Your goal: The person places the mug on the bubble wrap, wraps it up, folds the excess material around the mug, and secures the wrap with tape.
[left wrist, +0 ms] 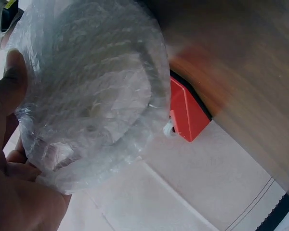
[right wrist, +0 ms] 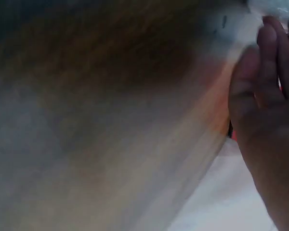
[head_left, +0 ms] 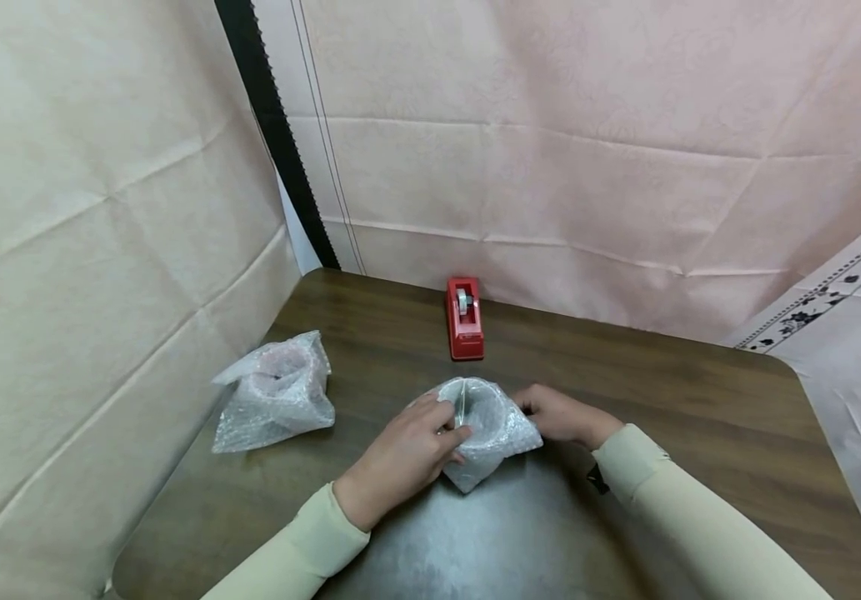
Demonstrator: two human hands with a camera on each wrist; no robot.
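A bubble-wrapped round bundle (head_left: pixel 493 421), hollow at its top, sits near the middle of the table between both hands. My left hand (head_left: pixel 411 446) grips its left side, thumb and fingers on the wrap. In the left wrist view the clear wrap (left wrist: pixel 91 91) fills much of the picture, and the thing inside is too blurred to name. At the bundle's right side is my right hand (head_left: pixel 556 414), its fingertips at the wrap. The right wrist view shows the fingers (right wrist: pixel 267 72) fairly straight and close together, with a bit of wrap beyond them.
A second bubble-wrapped bundle (head_left: pixel 280 392) lies at the table's left. Behind the hands stands a red tape dispenser (head_left: pixel 466 329) with a roll in it. The brown wooden table (head_left: pixel 670 392) meets cloth-covered walls (head_left: pixel 588 167) at the back and left.
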